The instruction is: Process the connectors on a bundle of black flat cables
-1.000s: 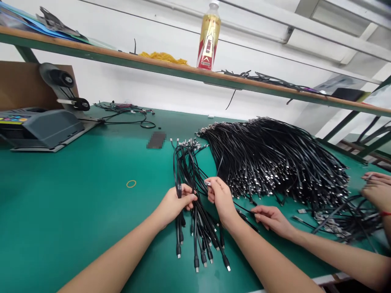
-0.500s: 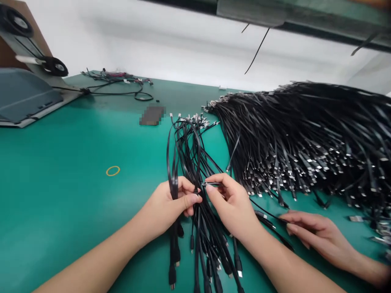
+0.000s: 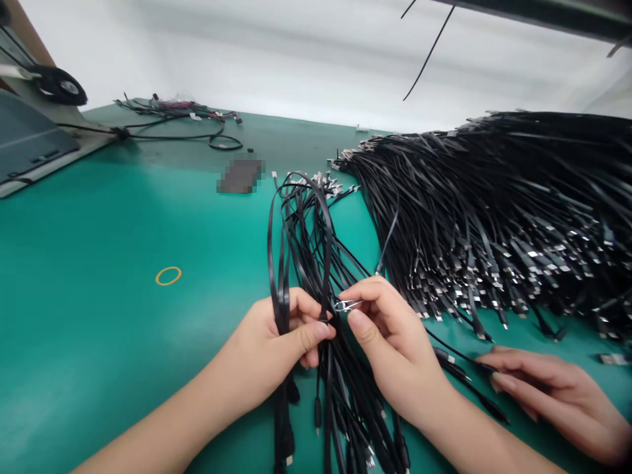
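My left hand (image 3: 289, 332) is closed around several flat black cables (image 3: 278, 250). Its thumb and forefinger pinch one looped cable at a small dark collar. Just to the right, my right hand (image 3: 395, 329) holds a small silver nail clipper (image 3: 348, 305) between thumb and fingers. The clipper's levers are spread and its tip is close to the pinched cable; whether they touch I cannot tell. Beneath both hands lies a loose bundle of black cables (image 3: 345, 388), with pale metal plugs at the far end and dark plugs at the near end.
A big heap of black cables (image 3: 484, 197) fills the right side of the green table (image 3: 99, 329). Another person's hand (image 3: 553, 395) grips a cable at the lower right. A yellow ring (image 3: 168, 276) lies on the left. Tangled wires (image 3: 182, 115) and a grey machine (image 3: 34, 141) are farther back.
The view has shifted a little. The nail clipper's levers show wider apart beside the pinched cable. My left hand keeps its grip on the cables.
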Motion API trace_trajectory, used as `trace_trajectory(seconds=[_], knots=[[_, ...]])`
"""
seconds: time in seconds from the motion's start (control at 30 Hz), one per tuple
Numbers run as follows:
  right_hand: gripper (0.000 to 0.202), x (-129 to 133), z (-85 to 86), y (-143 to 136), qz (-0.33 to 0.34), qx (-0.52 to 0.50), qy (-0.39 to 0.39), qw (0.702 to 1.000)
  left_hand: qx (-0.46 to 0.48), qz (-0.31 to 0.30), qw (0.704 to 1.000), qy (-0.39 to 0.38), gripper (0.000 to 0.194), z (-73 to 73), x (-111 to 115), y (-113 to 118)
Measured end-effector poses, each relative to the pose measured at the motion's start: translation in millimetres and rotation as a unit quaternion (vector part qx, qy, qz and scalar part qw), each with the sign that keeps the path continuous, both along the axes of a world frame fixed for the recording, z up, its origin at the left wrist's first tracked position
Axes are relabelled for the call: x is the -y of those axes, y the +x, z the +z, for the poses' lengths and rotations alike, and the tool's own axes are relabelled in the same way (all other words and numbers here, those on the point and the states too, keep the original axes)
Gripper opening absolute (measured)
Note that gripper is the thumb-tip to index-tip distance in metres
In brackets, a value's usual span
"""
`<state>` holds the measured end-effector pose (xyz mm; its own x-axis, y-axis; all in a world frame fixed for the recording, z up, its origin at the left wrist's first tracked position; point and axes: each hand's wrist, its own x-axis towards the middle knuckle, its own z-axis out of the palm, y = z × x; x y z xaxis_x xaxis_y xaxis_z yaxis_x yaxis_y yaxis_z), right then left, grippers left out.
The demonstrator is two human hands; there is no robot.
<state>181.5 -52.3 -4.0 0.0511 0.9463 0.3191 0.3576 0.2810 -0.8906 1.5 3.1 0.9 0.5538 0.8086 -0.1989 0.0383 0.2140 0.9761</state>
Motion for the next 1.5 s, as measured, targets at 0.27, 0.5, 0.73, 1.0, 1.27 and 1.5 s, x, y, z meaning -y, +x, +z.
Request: trace_trajectory(seconds=[0.27,0.5,0.73,1.0,1.27,1.5], knots=[[0.016,4.2,1.6,2.2,-0.013,0.008,-0.059,0.998,0.013,0.012,0.999,-0.029,0.019,-0.3,-0.5,2.7],[0.017,0.6,2.9,0.3,-0.040,0.036,-0.063,0.997,-0.002,0.013,1.000,0.000,0.015,-2.4,-0.6,1.7],[0.016,2.8,-0.2,1.5,-0.034,0.074,-0.018,0.996,-0.009,-0.005,1.000,0.002,0.014,-0.8,0.8,-0.5],[0.016,5.2,2.3,1.6,-0.041,0.076,-0.003,0.996,0.003,0.001,1.000,-0.015,0.014,7.1,-0.6,3.4],[0.010,6.0,7.7,-2.6,-0.035,0.082,-0.019,0.996,-0.010,0.007,1.000,0.024,0.011,0.7,-0.6,0.1],[0.015,3.8,5.8,-0.9,-0.060,0.085,-0.028,0.994,-0.007,0.027,0.998,0.047,0.010,-2.8,-0.6,0.2]])
